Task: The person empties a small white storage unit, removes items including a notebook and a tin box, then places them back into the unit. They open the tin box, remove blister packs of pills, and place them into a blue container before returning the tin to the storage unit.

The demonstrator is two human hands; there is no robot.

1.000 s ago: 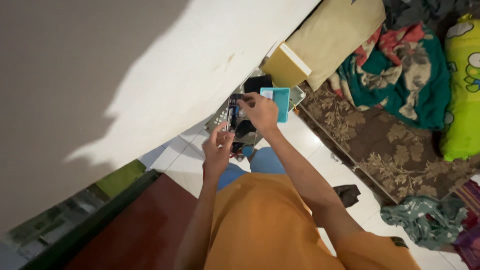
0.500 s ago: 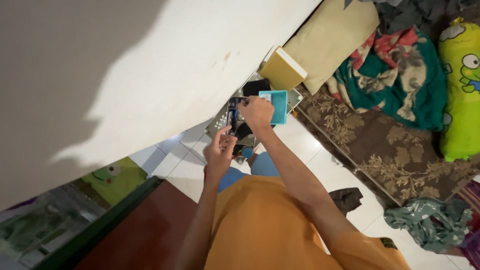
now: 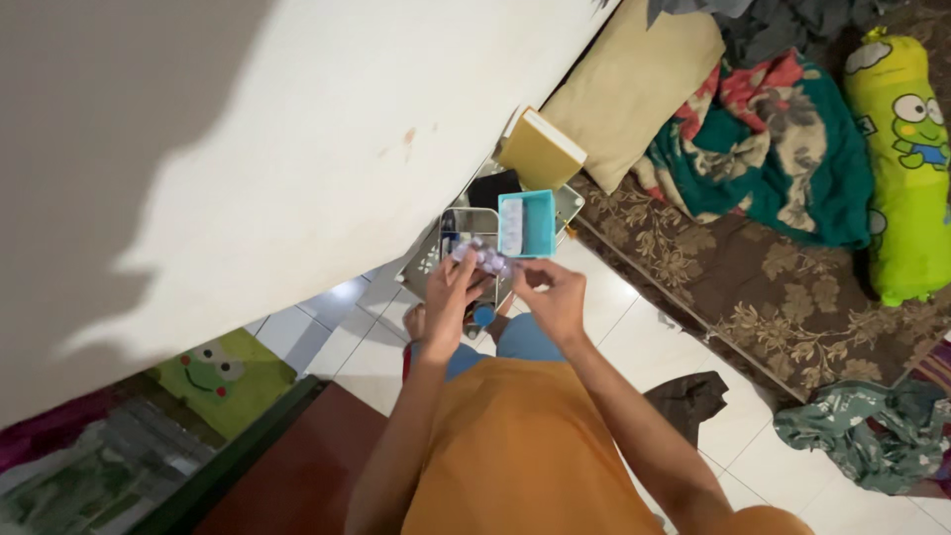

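My left hand is closed around a small pale strip that looks like a pill blister pack, held above my knees. The fingertips of my right hand pinch the strip's right end. Just beyond the hands an open teal box rests on a shiny metal tray on the floor by the white wall. A small blue round thing shows under my left hand. I wear an orange shirt and blue trousers.
A yellow book and a beige pillow lean at the wall. A floral blanket and green frog bolster lie on the brown patterned mattress. Dark cloth and teal cloth lie on the tiles.
My right hand has drawn back from the tray toward my body. Both hands have come together on the pale strip. The view has shifted slightly right and down.
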